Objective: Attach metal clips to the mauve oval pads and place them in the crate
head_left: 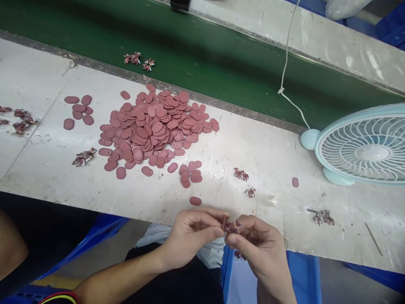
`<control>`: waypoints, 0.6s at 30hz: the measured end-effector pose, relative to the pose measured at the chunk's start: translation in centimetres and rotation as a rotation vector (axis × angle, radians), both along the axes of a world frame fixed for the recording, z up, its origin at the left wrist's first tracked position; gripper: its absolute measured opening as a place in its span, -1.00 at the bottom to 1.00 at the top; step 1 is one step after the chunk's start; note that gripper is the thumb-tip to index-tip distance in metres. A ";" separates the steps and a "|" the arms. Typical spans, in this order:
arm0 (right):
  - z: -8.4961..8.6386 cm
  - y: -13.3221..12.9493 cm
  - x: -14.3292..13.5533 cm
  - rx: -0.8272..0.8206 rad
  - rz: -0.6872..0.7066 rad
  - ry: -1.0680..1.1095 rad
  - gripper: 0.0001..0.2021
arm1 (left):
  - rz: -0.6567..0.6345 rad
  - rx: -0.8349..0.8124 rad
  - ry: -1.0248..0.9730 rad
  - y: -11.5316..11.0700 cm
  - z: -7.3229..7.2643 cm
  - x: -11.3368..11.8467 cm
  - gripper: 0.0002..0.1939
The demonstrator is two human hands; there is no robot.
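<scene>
We are looking at smooth, matt discs [152, 126] on a scuffed, patchily shiny tabletop [237, 143].
We are reading the discs as plastic, the figurines [241, 174] as knobbly, the belt [221, 63] as smooth, the fan [373, 152] as glossy plastic, the bin [305, 274] as smooth plastic, the garment [211, 255] as matt cloth.

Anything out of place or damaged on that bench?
One reddish oval piece lies alone near the fan, apart from the pile of similar pieces, so it looks stray. A thin brown strip also lies by itself near the front edge of the bench. Any small damage can't be made out.
</scene>
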State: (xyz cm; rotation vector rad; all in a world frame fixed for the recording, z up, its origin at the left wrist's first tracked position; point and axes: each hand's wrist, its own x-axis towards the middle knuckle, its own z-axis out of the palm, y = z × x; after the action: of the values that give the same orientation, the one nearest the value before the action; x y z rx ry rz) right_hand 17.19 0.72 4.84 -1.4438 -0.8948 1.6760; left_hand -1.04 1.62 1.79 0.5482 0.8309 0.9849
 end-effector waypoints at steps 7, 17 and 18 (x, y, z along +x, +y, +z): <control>-0.1 0.0 -0.7 0.008 -0.021 0.016 -0.85 | 0.014 0.004 -0.002 -0.2 -0.1 -0.1 -0.95; -1.4 -0.7 -1.3 0.055 -0.099 0.020 -0.89 | 0.031 0.077 0.063 -0.3 -0.4 0.1 -0.95; -1.8 -1.0 -1.2 0.069 -0.124 0.033 -0.89 | 0.033 0.116 0.107 -0.2 -0.6 -0.1 -0.90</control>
State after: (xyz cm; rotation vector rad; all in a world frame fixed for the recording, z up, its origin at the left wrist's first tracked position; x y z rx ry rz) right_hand 16.01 -0.24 3.06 -1.3927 -0.8205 1.5579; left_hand -1.12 1.40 1.22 0.6933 0.8834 1.0453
